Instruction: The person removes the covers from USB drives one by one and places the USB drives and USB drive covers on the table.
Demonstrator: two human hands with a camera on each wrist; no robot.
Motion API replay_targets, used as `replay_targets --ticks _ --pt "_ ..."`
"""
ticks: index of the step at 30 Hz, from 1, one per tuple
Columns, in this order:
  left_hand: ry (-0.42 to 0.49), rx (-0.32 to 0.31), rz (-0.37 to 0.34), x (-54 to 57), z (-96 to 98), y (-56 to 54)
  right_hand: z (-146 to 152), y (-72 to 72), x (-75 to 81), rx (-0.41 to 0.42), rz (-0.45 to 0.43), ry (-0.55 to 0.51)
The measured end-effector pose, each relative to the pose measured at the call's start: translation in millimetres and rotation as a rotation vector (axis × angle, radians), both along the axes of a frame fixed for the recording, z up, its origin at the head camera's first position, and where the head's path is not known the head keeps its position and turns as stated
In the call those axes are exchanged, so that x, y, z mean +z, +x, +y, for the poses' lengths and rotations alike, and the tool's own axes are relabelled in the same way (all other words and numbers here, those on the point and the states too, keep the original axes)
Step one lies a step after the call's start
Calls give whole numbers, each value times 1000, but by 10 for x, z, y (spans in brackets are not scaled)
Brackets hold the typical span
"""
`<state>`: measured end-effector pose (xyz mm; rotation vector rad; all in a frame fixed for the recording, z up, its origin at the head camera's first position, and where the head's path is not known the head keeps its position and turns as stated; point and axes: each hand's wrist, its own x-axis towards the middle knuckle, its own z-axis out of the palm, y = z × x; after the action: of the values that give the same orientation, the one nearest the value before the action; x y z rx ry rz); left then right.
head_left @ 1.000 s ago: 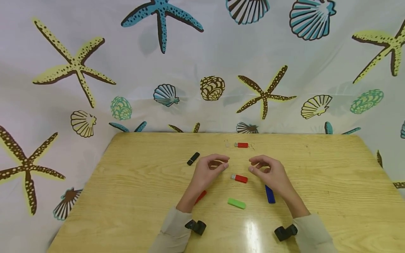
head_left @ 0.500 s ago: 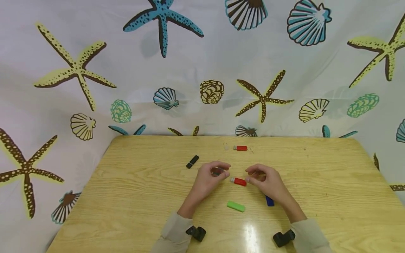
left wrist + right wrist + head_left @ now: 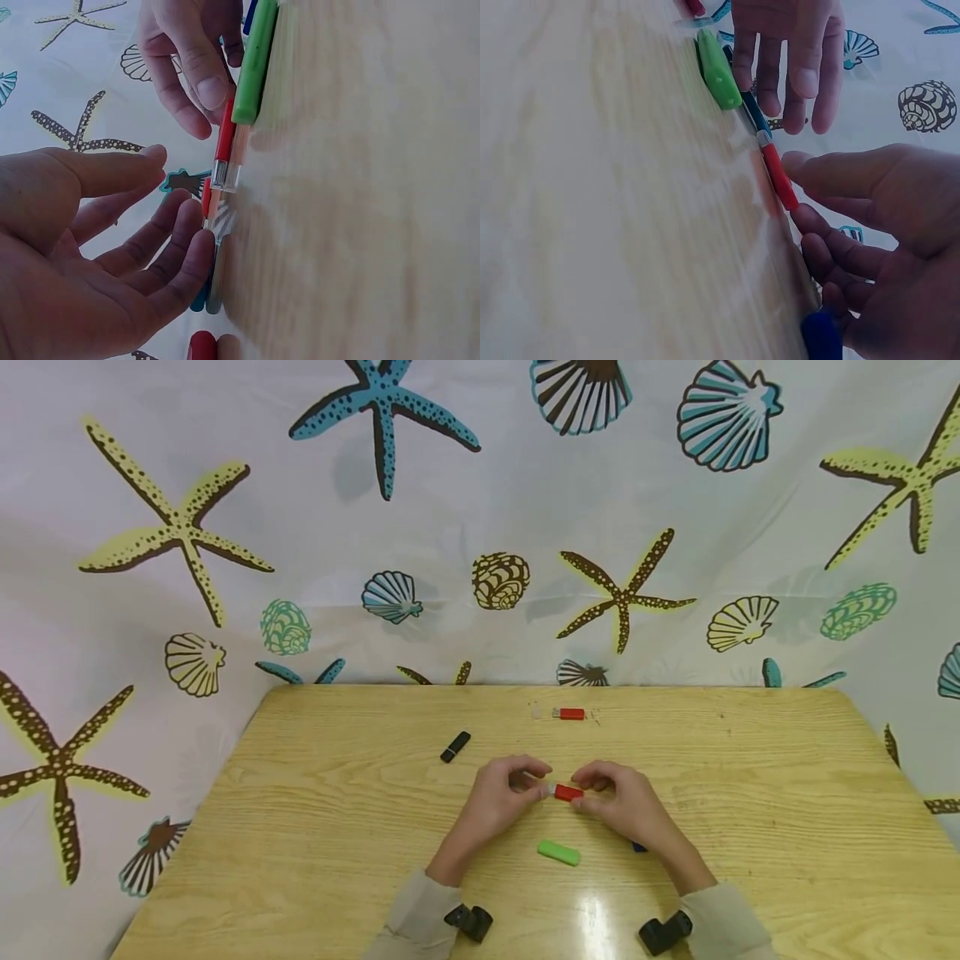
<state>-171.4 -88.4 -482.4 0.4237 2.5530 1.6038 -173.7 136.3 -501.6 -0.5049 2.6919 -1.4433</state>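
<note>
A red USB stick (image 3: 567,792) with a metal plug lies on the wooden table between both hands. My right hand (image 3: 618,795) is at its right end, thumb and index finger either side of the red body (image 3: 780,180). The thumb overlaps the stick; whether it touches is unclear, and the index fingertip looks apart from it. My left hand (image 3: 508,796) holds nothing, its curved, spread fingers beside the plug end. A teal stick (image 3: 199,298) shows partly behind the left fingers. Nearer the body lies a green stick (image 3: 558,852).
Another red USB stick (image 3: 572,714) lies at the back, beside small clear bits. A black USB stick (image 3: 455,747) is to the back left. The right wrist mostly hides a blue stick (image 3: 639,847). A red stick (image 3: 202,346) appears low in the left wrist view. Patterned cloth (image 3: 450,635) hangs behind.
Both hands have come down and closer together around the middle red USB stick, the right hand moving left to its end. The sticks lie where they were; the head view has tilted slightly.
</note>
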Motion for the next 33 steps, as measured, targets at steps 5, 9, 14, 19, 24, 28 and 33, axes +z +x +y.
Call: replay_targets --ticks 5,9,14,19,24,28,33 --pt "-60 4 -11 -15 6 24 -42 12 -6 -4 3 37" --pt "-114 -12 -6 -10 18 46 -73 13 -16 0 5 68" --pt "-151 -26 11 -5 46 59 -86 20 10 15 21 85" --pt "-150 -21 4 -12 85 44 -54 30 48 19 20 89" --pt "-150 -13 4 -20 104 29 -39 37 87 20 18 65" --pt "-134 -10 10 -26 99 24 -40 44 108 27 30 38" --pt "-105 -3 16 -31 85 22 -49 51 119 42 41 26"
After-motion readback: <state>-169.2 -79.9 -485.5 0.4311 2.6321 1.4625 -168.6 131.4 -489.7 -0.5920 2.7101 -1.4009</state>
